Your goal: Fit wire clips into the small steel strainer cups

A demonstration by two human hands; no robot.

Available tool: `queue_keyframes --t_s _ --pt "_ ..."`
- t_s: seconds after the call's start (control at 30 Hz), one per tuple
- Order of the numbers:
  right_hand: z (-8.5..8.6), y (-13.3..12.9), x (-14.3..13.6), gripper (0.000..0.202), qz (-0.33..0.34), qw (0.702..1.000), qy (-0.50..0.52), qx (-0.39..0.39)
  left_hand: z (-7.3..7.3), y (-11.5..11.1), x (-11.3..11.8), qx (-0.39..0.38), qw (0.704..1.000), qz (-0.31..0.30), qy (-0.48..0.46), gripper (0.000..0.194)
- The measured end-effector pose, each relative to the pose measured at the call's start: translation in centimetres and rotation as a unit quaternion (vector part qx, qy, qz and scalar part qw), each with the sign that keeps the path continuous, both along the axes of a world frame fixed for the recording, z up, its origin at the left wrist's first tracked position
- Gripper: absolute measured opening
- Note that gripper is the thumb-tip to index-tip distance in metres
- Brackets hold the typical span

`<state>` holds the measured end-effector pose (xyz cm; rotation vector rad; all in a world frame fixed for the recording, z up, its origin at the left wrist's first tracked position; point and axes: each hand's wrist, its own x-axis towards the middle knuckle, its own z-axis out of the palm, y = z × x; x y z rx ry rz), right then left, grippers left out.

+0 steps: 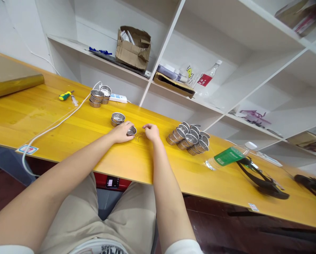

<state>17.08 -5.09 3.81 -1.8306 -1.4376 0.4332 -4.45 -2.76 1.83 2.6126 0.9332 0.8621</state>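
My left hand is closed around a small perforated metal cup, whose opening faces up and to the right. Just right of it, my right hand has its fingers curled into a pinch; whatever is between the fingertips is too small to make out. A few thin dark curved wires lie on the yellow table between the two hands. Behind my left hand stands a short stack of similar metal cups. To the right of my right hand is a cluster of several stacked cups.
More cups stand at the back left by a power strip. A white cable crosses the table's left side, near a screwdriver. A green-labelled bottle lies on the right, with a black strap beside it. Shelves rise behind.
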Motion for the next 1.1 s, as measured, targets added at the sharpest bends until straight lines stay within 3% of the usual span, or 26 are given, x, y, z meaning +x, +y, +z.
queue_keyframes --t_s 0.13,0.23,0.4,0.57,0.7,0.83,1.1 --pt "-0.9 0.9 0.2 0.026 -0.099 0.985 0.133 0.056 0.0 0.0 0.0 -0.001 1.0 -0.002 -0.002 0.05" --pt "-2.1 1.5 -0.8 0.025 -0.123 0.97 0.197 0.067 0.0 -0.1 0.0 -0.007 1.0 0.003 -0.006 0.051" --pt "-3.5 2.2 -2.2 0.028 -0.114 0.96 0.233 0.102 0.1 -0.4 0.2 -0.001 1.0 0.004 -0.007 0.066" --pt "-2.6 2.1 -0.8 0.033 -0.124 0.972 0.183 0.081 0.0 -0.3 0.3 0.003 1.0 0.011 0.0 0.062" --pt "-1.6 1.2 1.4 0.033 -0.014 0.999 0.031 -0.01 -0.1 -0.2 0.3 -0.006 1.0 0.009 -0.002 0.056" --pt "-1.4 0.5 2.1 0.038 0.078 0.987 -0.093 -0.101 -0.1 -0.1 0.3 -0.015 1.0 0.007 -0.004 0.054" --pt "-2.6 0.8 0.9 0.021 0.128 0.988 -0.077 -0.034 -0.1 -0.2 0.3 -0.012 1.0 0.0 -0.012 0.051"
